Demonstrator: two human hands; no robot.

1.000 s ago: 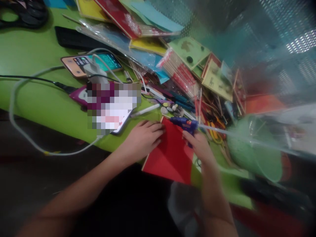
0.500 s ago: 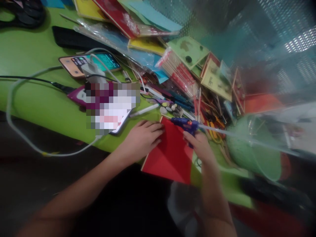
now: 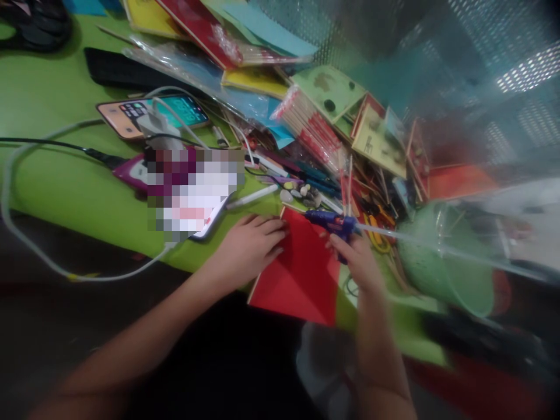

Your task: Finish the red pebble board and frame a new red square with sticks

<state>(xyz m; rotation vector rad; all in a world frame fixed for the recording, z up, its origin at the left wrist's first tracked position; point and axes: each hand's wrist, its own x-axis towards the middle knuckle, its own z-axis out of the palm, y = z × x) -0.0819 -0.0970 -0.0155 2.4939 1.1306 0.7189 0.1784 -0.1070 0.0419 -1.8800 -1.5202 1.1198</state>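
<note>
A red card (image 3: 297,280) with thin sticks along its edges lies at the front of the green table. My left hand (image 3: 249,248) rests flat on its left edge, fingers stretched out and pressing lightly at the upper left. In my right hand (image 3: 359,256) is a blue hot glue gun (image 3: 326,220), with fingers wrapped round its handle. Its nozzle points left, close to the card's top edge; whether it touches is too blurred to tell. A long clear glue stick (image 3: 389,232) sticks out of the gun's back, toward the right.
Left of the card lie a lit phone (image 3: 205,204), a purple power strip (image 3: 131,172) and a second phone (image 3: 153,114) among cables. Beyond are pebbles (image 3: 300,191), a white pen (image 3: 252,197), packed sticks (image 3: 308,125) and coloured cards. A green translucent bin (image 3: 446,262) is at right.
The glue gun has shifted slightly right along the card's top edge, in my right hand. My left hand stays on the card. The whole view has moved slightly.
</note>
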